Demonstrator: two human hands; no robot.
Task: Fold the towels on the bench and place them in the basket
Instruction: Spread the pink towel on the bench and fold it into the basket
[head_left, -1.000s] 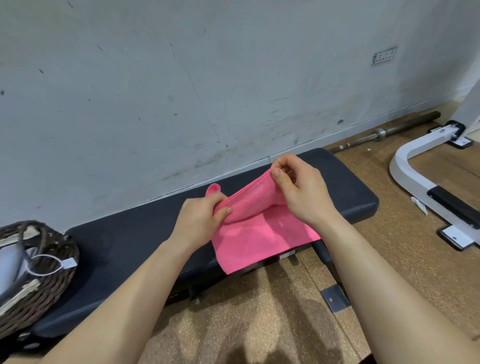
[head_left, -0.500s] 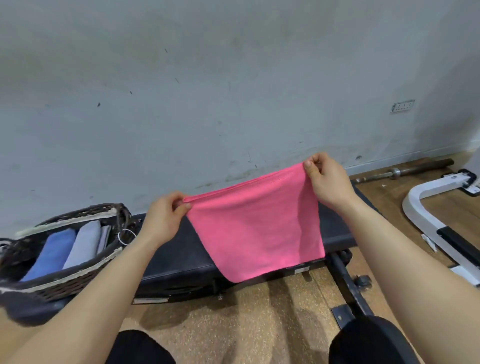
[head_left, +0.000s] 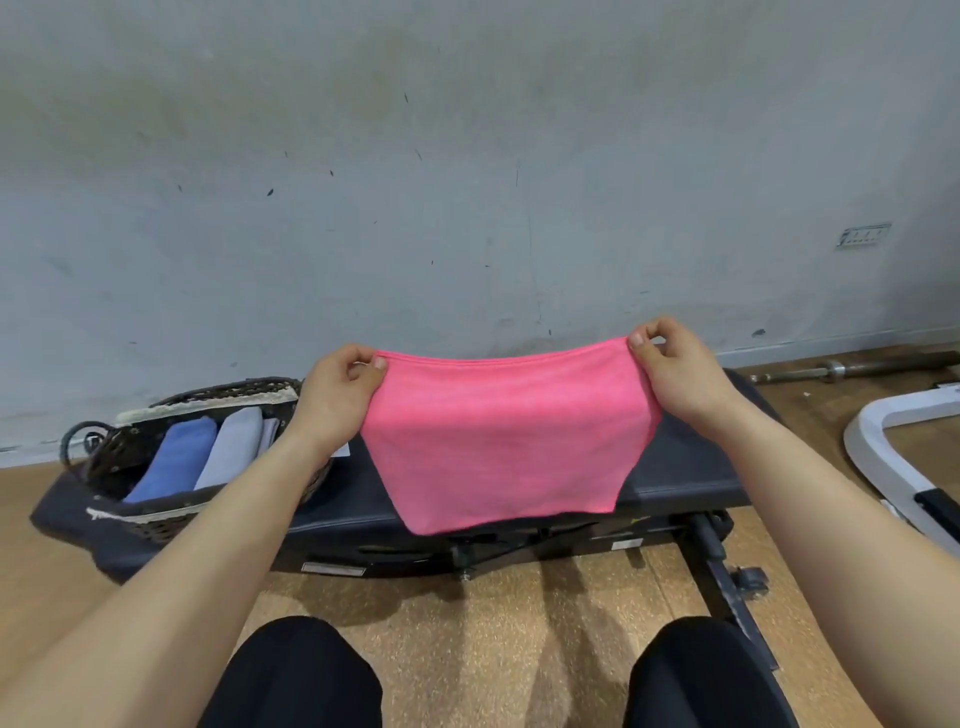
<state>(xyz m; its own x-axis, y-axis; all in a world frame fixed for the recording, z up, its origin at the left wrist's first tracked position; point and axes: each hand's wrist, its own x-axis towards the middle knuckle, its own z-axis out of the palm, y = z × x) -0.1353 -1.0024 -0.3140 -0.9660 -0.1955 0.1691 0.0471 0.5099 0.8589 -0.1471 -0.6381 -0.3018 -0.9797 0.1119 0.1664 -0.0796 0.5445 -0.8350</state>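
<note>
The left grip (head_left: 337, 395) and right grip (head_left: 680, 374) each pinch an upper corner of the pink towel (head_left: 509, 441), now wider apart than half a second ago (top edge nearly level, sagging slightly). The towel hangs below both grips, in front of the counter (head_left: 691, 467); the basket (head_left: 218, 397) sits just left of the left grip.

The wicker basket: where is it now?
In the head view, the wicker basket sits on the left end of the black bench, beside the left hand holding the pink towel.
</note>
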